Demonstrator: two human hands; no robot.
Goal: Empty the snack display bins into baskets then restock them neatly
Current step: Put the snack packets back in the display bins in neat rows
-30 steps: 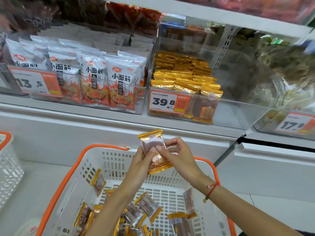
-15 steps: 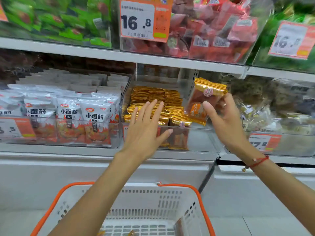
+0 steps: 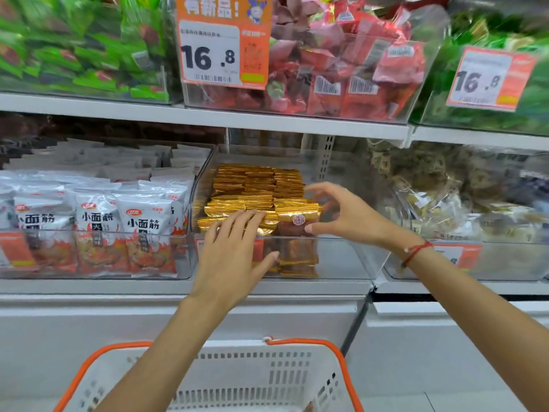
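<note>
left hand (image 3: 234,251): flat, fingers straight, I press the gold packets (image 3: 237,203) to steady the row
right hand (image 3: 341,217): half open, I set packet (image 3: 298,218) upright beside it, barely touching

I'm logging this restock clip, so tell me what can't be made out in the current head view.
- Price tag on the clear bin of gold packets: covered by the left hand.
- Right-hand bin's tag: the right hand's wrist hides its digits.
- White basket: contents cut off by the bottom edge.
- Green packs on the top shelf: print lost to motion blur.
- Whether the right hand actually touches the front packet: unclear.
</note>
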